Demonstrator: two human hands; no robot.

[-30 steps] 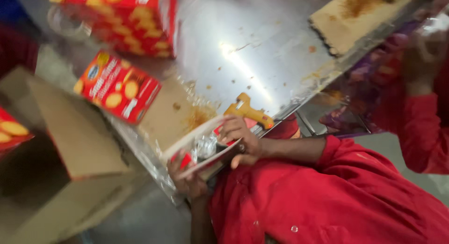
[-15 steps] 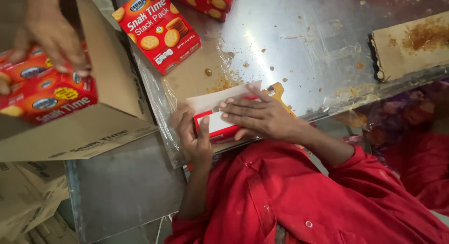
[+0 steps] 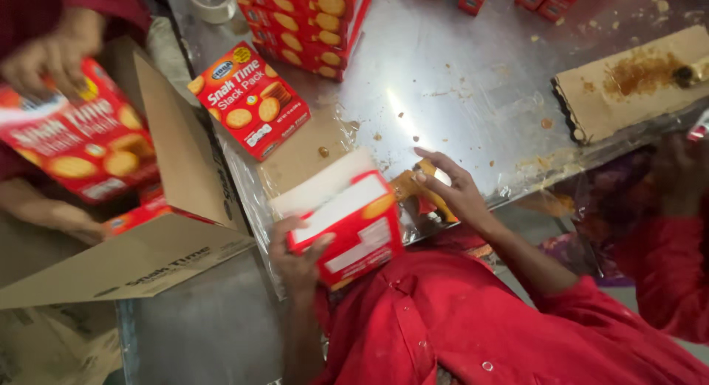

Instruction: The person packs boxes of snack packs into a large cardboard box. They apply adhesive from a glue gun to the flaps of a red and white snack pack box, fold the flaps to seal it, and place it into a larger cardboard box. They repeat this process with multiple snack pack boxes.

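Observation:
My left hand (image 3: pixel 297 258) grips a red biscuit box (image 3: pixel 356 234) at the near edge of the steel table (image 3: pixel 458 82). The box's white end flap stands open and points away from me. My right hand (image 3: pixel 454 191) is off the box, fingers spread, hovering over a yellow tool (image 3: pixel 408 186) shaped like a glue gun that lies on the table edge. A second red biscuit box (image 3: pixel 249 101) lies flat on the table beyond my left hand.
A stack of red boxes (image 3: pixel 310 19) and a tape roll (image 3: pixel 210 1) sit at the back. At left, a co-worker's hand (image 3: pixel 48 56) holds a red box (image 3: pixel 81 145) over an open cardboard carton (image 3: pixel 177 178). A stained cardboard slab (image 3: pixel 635 78) lies right; another red sleeve (image 3: pixel 672 230) is nearby.
My right hand has let go of the box and moved right to the yellow tool. My left hand now holds the box alone, tilted up, with its flap open.

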